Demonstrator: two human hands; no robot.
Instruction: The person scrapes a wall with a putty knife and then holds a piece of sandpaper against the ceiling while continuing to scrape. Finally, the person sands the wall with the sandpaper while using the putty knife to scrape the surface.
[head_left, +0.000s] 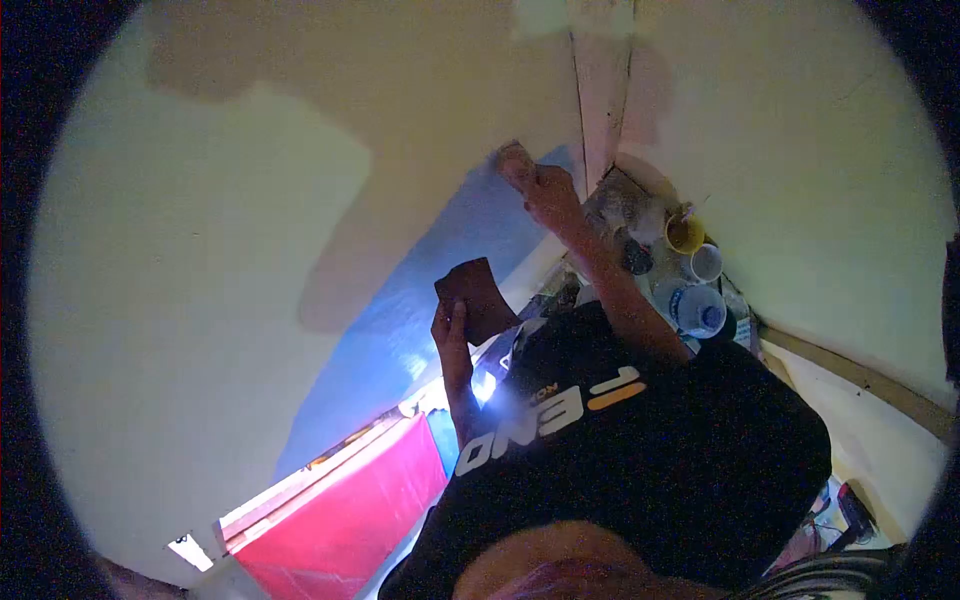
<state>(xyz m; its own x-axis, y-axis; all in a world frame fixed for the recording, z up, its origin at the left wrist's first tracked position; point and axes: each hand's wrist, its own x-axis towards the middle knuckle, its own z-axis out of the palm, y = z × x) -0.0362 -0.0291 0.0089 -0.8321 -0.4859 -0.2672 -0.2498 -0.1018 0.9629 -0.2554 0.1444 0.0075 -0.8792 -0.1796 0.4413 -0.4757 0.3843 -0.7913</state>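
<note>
On the left, my left hand (pixel 452 325) grips a dark reddish-brown square sheet (pixel 478 300), which looks like sandpaper, with the thumb lying over its face. My right hand (pixel 553 195) reaches farther forward, its fingers closed round a small tan-brown block-like piece (pixel 516 165). That piece is against or very close to the pale wall (pixel 240 230), at the upper end of a blue patch (pixel 440 235). Its exact kind is not clear in the dim light.
Beside my right arm stand a yellow cup (pixel 684 233), a clear cup (pixel 704 264) and a plastic bottle (pixel 698 311). A wall corner with a pinkish post (pixel 603 90) rises ahead. A pink-red panel (pixel 345 510) is at lower left, near a bright light (pixel 484 386).
</note>
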